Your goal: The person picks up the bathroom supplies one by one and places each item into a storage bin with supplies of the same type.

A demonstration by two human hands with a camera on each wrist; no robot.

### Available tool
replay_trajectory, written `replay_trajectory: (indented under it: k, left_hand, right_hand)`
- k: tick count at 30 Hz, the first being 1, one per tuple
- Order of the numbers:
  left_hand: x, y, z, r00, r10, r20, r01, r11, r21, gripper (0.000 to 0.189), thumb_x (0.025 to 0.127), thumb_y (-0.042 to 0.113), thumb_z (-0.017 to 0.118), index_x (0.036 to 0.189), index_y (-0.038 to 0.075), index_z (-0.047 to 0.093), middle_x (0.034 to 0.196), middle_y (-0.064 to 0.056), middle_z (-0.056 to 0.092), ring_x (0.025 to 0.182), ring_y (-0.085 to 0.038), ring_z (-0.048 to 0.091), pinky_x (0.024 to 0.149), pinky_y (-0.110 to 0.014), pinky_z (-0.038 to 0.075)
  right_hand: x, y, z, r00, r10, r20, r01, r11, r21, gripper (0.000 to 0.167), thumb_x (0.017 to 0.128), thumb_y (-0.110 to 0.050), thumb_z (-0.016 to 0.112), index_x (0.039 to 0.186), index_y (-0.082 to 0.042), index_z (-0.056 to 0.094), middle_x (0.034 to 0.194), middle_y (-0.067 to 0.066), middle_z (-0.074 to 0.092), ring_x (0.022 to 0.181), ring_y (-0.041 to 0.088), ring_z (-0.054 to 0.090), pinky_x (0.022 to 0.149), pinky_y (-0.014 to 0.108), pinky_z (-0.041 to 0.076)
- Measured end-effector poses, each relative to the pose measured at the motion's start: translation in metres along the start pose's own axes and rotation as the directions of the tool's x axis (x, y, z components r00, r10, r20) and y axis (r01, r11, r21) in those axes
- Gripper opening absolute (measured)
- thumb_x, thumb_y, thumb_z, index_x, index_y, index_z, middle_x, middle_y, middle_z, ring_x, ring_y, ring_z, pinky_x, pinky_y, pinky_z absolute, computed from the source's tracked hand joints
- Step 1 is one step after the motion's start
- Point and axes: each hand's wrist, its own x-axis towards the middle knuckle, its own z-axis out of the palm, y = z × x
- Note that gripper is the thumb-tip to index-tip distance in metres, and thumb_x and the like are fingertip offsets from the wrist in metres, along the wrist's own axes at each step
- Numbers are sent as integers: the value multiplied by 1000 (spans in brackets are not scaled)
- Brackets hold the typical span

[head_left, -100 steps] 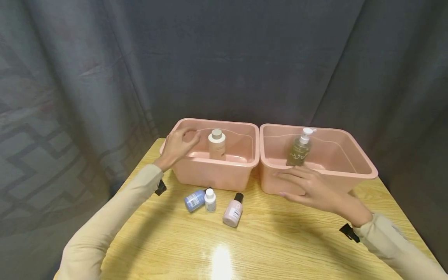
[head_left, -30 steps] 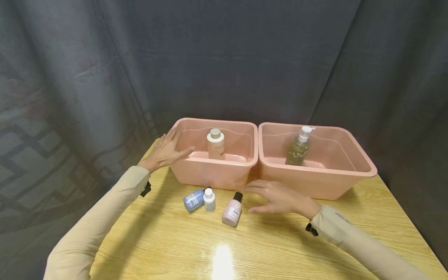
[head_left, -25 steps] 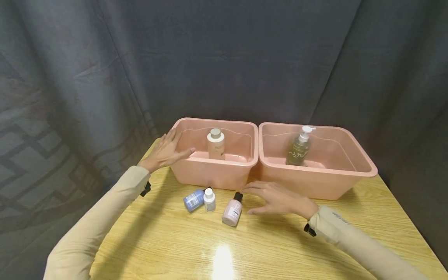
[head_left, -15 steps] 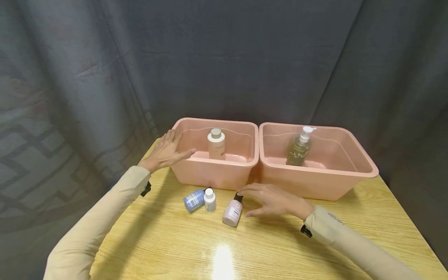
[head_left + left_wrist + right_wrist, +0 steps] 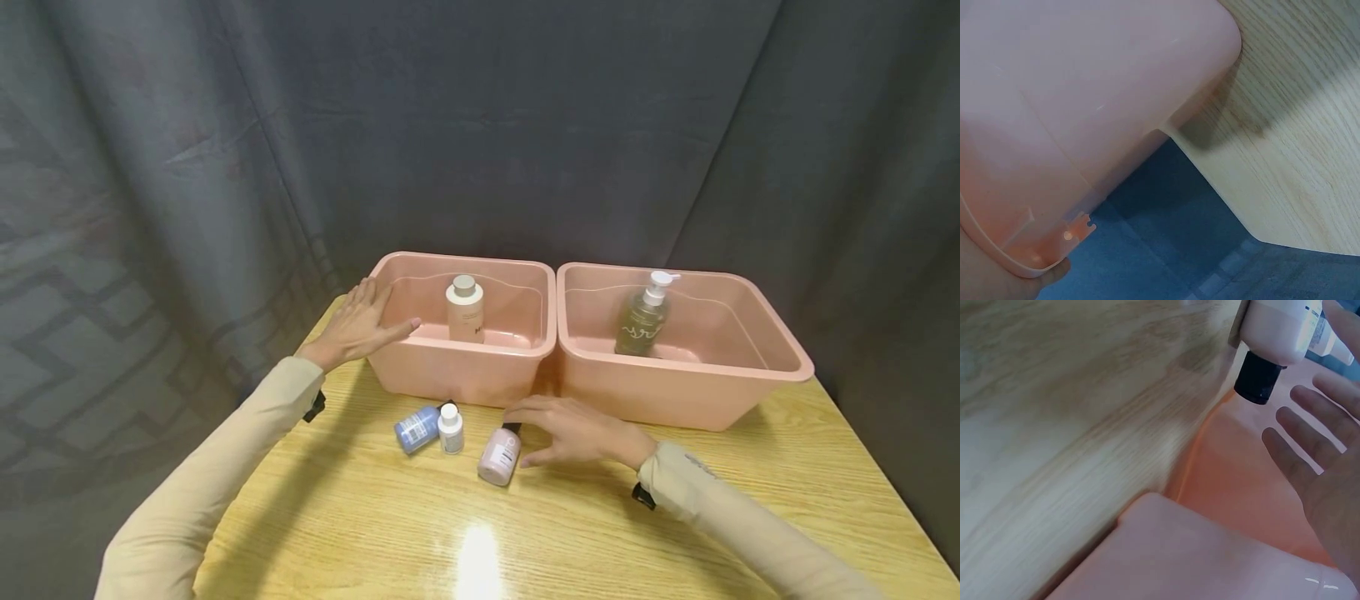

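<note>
My left hand rests at the left end of the left pink bin, fingers stretched over the rim and thumb along its front edge. The left wrist view shows that bin's rim meeting the hand. My right hand hovers over a pale pink bottle lying on the table, fingers above its black cap and thumb at its right side. In the right wrist view, the spread fingers stand apart from the bottle's black cap. Beside it are a small white bottle, upright, and a blue bottle, lying down.
A cream bottle with a grey cap stands inside the left bin. The right pink bin holds a green pump bottle. Both bins stand side by side on the wooden table, before a dark grey curtain.
My right hand has moved left from the front of the right bin to the pale pink bottle. My left hand has shifted left and spread out on the left bin's rim.
</note>
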Motion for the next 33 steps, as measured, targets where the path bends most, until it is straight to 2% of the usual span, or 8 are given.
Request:
replay_trajectory:
  k: [9,20,33]
  left_hand:
    - [1,-1,1,1000,0,-11,0,1000,5,105,86,79,41,160,10,11,161,-26,1,149,-38,-3,120,-49,2]
    - [0,-2,1,1000,-5,1,5,1000,13,106,87,80,38,159,8,10,161,-28,0,149,-39,-4,120,-49,1]
    - [0,0,-1,1000,-8,13,8,999,32,105,88,79,37,159,8,8,160,-29,1,149,-38,-6,120,-48,-1]
  right_hand:
    - [5,-1,8,1000,8,21,-8,1000,-30,65,87,-50,72,138,-13,58,142,6,54,131,24,49,106,47,41]
    - [9,-2,13,1000,-20,3,20,998,-58,62,86,-49,73,135,-12,60,137,6,58,127,24,51,104,49,42]
    - [8,-2,15,1000,16,12,-15,998,-66,61,85,-50,73,133,-14,61,130,3,58,124,21,50,102,45,44]
